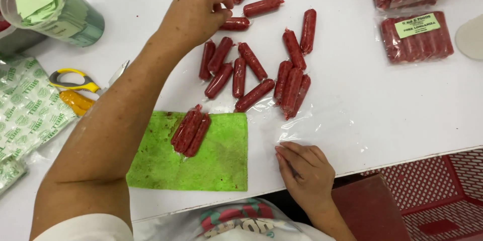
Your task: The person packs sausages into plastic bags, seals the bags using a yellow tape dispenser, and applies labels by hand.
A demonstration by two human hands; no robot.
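**Inspector:** Two sealed packs of red sausages (416,37) lie at the far right of the white worktop (382,100). The nearer one is a flat rectangle under clear film, with a pale green oblong label near its top edge. More packs are stacked behind it.

**Clerk:** And the loose stock?

**Inspector:** Over a dozen short red sausages (251,65), each in a tight glossy casing with twisted ends, are scattered mid-worktop. The left hand (196,12) is closed in a pinch on one sausage (234,23) at the far side of the group. Three more lie bunched on a green cloth (221,160), a rough-textured square with dark stains.

**Clerk:** The other hand?

**Inspector:** The right hand (304,170) rests flat, fingers extended, pressing a clear plastic bag (297,120) at the near edge. Several sausages sit at the bag's far end.

**Clerk:** Surroundings?

**Inspector:** At the left are yellow-handled scissors (75,87), green-printed white wrappers (25,105), and a clear tub of pale green slips (45,0). Bare worktop lies between the loose sausages and the packs. A red mesh crate (443,190) sits below the edge.
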